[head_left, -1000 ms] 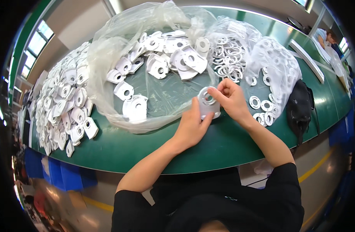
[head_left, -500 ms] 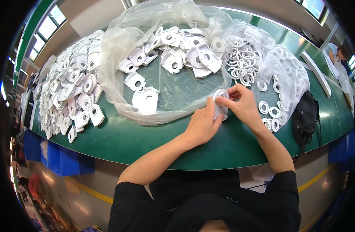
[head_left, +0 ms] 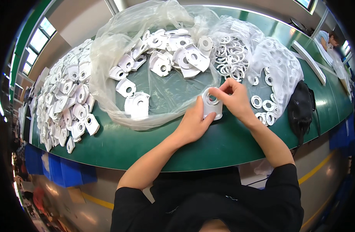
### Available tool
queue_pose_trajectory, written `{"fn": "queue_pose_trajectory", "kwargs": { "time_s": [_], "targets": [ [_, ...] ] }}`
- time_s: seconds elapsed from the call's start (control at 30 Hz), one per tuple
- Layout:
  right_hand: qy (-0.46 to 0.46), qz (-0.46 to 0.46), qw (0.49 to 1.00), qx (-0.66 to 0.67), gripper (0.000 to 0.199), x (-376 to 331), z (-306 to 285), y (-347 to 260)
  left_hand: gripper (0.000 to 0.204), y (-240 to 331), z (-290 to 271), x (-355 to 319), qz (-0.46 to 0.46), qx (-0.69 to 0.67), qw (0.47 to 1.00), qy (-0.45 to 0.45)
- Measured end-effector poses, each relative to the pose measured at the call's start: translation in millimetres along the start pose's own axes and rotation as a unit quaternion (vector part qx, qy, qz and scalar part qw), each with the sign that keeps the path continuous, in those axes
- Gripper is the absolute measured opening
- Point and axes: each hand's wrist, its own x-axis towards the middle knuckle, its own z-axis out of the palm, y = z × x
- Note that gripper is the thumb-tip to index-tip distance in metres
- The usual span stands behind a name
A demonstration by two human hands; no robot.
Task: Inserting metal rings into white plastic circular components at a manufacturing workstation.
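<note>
My left hand [head_left: 192, 123] grips a white plastic part [head_left: 213, 111] by its side and lower edge, above the green table. This part is a flat plate with a rounded top and a round hole; a ring-shaped rim surrounds the hole. My right hand [head_left: 238, 101] is closed at the top of it, thumb on the rim beside the hole and the other fingers curled. Whether a separate ring is seated there I cannot tell. Similar white plates [head_left: 160, 63] lie in an opened clear plastic bag [head_left: 140, 124] beyond my hands. Loose white rings [head_left: 256, 101] are to the right.
A big heap of white plates [head_left: 67, 96] covers the table's left side. Two more clear bags hold rings [head_left: 231, 58], one beside a black pouch [head_left: 301, 110]. A long white strip [head_left: 309, 63] lies at the right. Another person [head_left: 327, 40] sits at the far right.
The white part is tilted up more, so its face and hole now show. My right fingers have shifted to its upper rim. The whole view has shifted slightly.
</note>
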Motion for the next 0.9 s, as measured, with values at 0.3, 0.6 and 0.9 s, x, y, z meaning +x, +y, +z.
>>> {"fn": "queue_pose_trajectory", "kwargs": {
  "time_s": [0.3,0.6,0.9],
  "targets": [
    [-0.098,-0.061,0.993,-0.025,0.028,1.6,-18.2,-8.7,0.044,-3.5,-4.2,1.6,-0.028,-0.011,0.999,-0.023],
    [-0.021,0.005,1.000,-0.002,0.019,-3.8,0.0,-8.0,0.045,-2.6,6.0,-1.1,-0.016,0.012,1.000,0.016],
    [-0.085,-0.039,0.996,-0.014,0.020,1.8,-19.0,-10.7,0.043,-4.4,-2.7,1.0,-0.079,-0.054,0.995,-0.007]
  ]
}}
